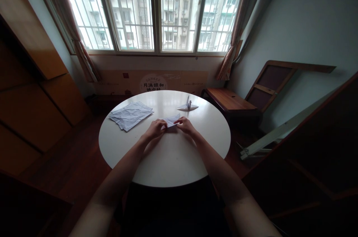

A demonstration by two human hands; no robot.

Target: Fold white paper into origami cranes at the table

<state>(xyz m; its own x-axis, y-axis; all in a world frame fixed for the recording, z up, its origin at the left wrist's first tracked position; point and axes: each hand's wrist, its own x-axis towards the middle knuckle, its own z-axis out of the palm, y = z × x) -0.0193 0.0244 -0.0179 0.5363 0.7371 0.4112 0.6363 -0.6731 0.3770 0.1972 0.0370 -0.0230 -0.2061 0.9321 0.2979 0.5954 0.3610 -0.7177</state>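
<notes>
A small folded sheet of pale paper [171, 120] is held between my two hands, just above the middle of the white round table [173, 162]. My left hand [156, 128] pinches its left edge, thumb and fingers closed. On the other side, my right hand [185, 125] grips the right edge with bent fingers. Behind the right hand stands a folded paper crane [189, 105] with its wings spread. To the left lies a stack of creased paper sheets [131, 114], apart from my left hand.
Beyond the table, a printed cardboard panel [125, 80] leans below the barred window [156, 17]. A wooden bench [229, 100] and a leaning wooden frame [268, 84] stand to the right. Brown cabinets [30, 106] line the left side.
</notes>
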